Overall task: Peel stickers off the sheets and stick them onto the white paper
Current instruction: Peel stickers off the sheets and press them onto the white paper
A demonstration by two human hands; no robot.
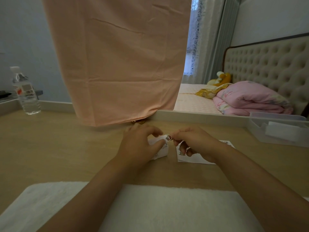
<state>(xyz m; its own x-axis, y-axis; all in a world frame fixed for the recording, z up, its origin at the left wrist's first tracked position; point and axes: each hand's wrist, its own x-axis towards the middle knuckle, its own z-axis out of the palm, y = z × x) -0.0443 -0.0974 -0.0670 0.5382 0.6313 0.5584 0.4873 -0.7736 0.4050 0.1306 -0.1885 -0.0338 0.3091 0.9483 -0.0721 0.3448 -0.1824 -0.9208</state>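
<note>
Pinching a small printed sticker (168, 137) between thumb and fingertip, the right hand (195, 143) is holding it just above the desk (58, 148), with its other fingers curling loosely underneath. The left hand (140, 144) is gripping a small sticker sheet (161, 147), its thumb and fingers curling round the sheet's near edge and lifting that side slightly off the wood. The sticker is hanging right between the two hands, just beside the upper corner of the held sheet; whether it is touching the sheet cannot be told. A second sticker sheet (187, 159) is lying flat on the desk under the right hand, partly hidden by the wrist, with faint cartoon drawings showing on it. The white paper (158, 206) is lying at the near edge of the desk, well apart from the sheets, and both forearms are reaching across it.

A peach cloth (117, 61) is hanging down at the back of the desk, its hem resting on the wood. A clear water bottle (25, 92) is standing upright at the far left. A clear plastic box (275, 129) is sitting at the right edge. Beyond the desk, a bed (192, 99) is carrying a folded pink quilt (247, 99) and a yellow plush toy (220, 79) in front of a tufted headboard (267, 64).
</note>
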